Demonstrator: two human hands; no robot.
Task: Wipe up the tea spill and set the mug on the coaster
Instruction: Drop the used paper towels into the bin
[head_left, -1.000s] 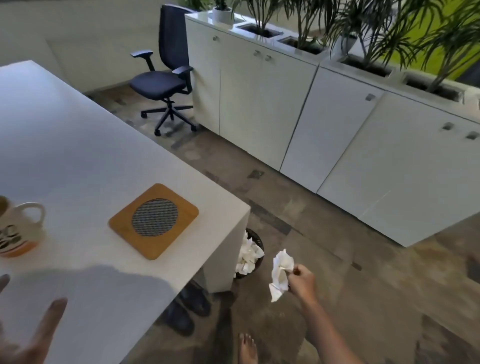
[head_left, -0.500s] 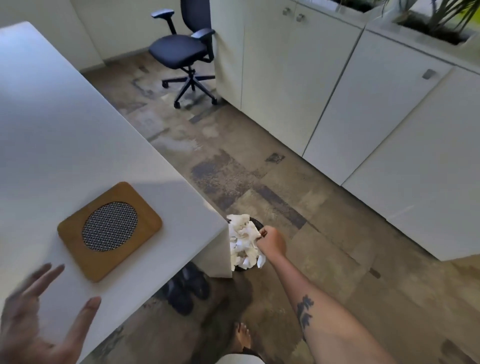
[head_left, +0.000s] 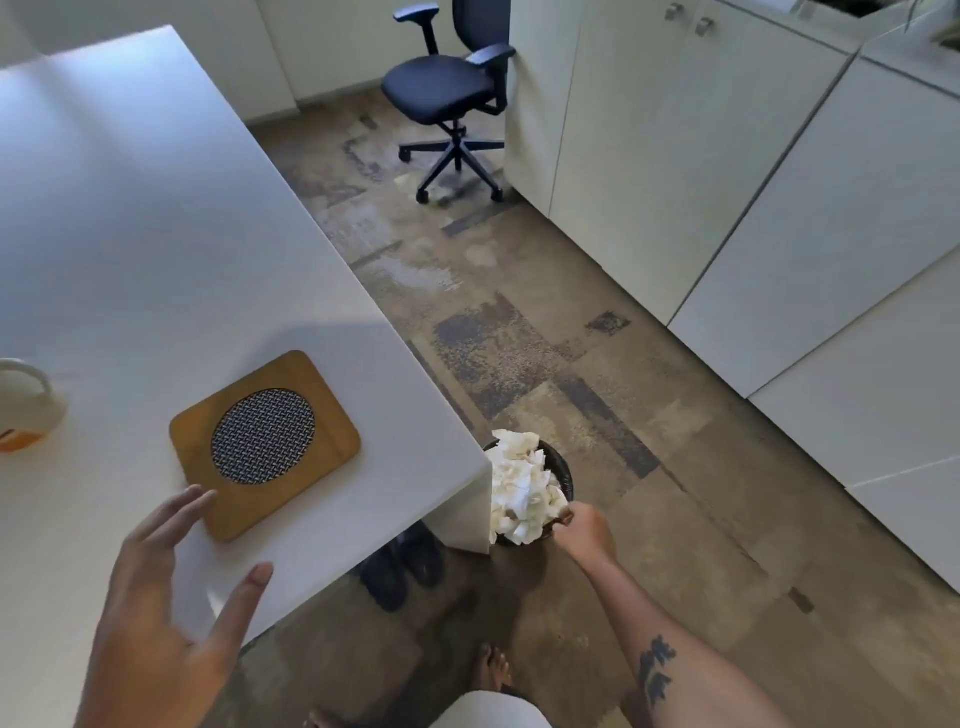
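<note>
Since 0.5 s back the view has swung left, so the mug (head_left: 23, 402) is in view again at the left edge of the table (head_left: 156, 208), and the left hand (head_left: 171, 613) now reaches closer to the coaster (head_left: 265, 444). Right hand (head_left: 584, 530) is still down at the bin (head_left: 563, 475), same spot beside the table corner. Left hand: fingers spread and straight, holding nothing, one fingertip overlapping the near corner of the coaster; can't tell if it touches. Right hand: fingers curled at the near edge of the tissue pile (head_left: 522, 486), a brownish bit showing at the fingertips; can't tell if it's pinching paper or just resting against it. Bin is black, on the floor just beside the table's corner leg, heaped with crumpled white tissues. Coaster: wooden, rounded square, dark woven round inset, flat on the table near the front edge, nothing on it. Mug is cream with an orange base, handle pointing toward the coaster, well apart from it, cropped by the frame. Dark shoes (head_left: 402, 566) on the floor under the table corner. Office chair (head_left: 447, 88) further back, next to white cabinets (head_left: 727, 182).
</note>
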